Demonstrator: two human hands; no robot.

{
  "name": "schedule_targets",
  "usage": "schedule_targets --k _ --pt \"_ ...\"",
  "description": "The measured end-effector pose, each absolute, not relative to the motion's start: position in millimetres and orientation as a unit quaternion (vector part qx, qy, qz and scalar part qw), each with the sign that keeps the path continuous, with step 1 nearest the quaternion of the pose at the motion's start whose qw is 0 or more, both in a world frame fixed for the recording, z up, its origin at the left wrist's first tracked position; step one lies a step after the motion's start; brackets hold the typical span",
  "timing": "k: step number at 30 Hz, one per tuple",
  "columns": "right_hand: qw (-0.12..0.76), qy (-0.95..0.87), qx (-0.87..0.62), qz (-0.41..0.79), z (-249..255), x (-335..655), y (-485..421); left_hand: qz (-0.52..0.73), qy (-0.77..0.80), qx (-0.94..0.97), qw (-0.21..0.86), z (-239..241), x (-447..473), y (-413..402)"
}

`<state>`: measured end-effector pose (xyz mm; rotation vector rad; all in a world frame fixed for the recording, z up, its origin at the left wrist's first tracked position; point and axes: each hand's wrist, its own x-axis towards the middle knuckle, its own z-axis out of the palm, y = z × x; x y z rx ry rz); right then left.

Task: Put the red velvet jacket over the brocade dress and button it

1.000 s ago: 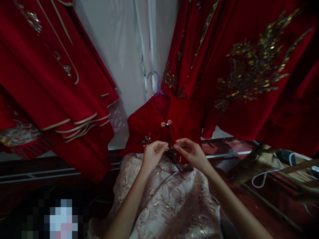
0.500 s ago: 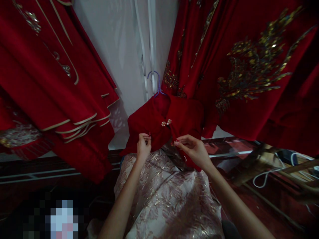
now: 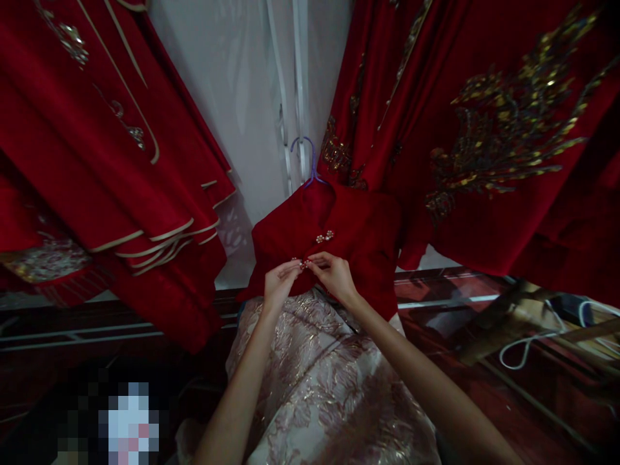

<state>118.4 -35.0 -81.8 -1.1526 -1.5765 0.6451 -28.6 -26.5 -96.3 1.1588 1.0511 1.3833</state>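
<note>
A short red jacket [image 3: 361, 216] lies spread before me on a purple hanger [image 3: 314, 161], its hook pointing away. At its upper front a flower-shaped beaded button clasp [image 3: 324, 237] joins the two edges. Lower down, my left hand [image 3: 281, 281] pinches the left front edge by a second beaded clasp [image 3: 303, 264]. My right hand [image 3: 335, 274] pinches the right edge, and the fingertips of both hands almost meet at that clasp. Fingers partly hide it, so whether it is fastened I cannot tell. Beneath the jacket's hem, pale brocade fabric with a leaf pattern [image 3: 320, 361] covers my lap.
Red garments with pale piping [image 3: 121, 161] hang at the left. A red garment with gold sequin embroidery [image 3: 508, 142] hangs at the right. Behind stands a pale panel [image 3: 217, 77]. A wooden frame [image 3: 489, 329] with a white cable [image 3: 516, 355] is at the right.
My right hand has moved left and slightly up, bringing the right jacket edge over to the left one. The hands, apart before, now meet at the front. The view has shifted slightly.
</note>
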Motion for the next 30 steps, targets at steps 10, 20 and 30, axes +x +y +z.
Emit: schedule_targets --k 10,20,30 --pt "0.545 -0.645 -0.485 0.227 -90 109 -37 0.594 0.426 0.495 0.470 -105 -26 -21" --pt "0.524 -0.670 -0.487 0.196 -94 109 -37 0.575 0.429 0.543 0.438 -110 -30 -14" --pt "0.407 -0.703 -0.531 0.241 -94 188 -62 0.376 0.515 0.749 0.182 -134 -72 -32"
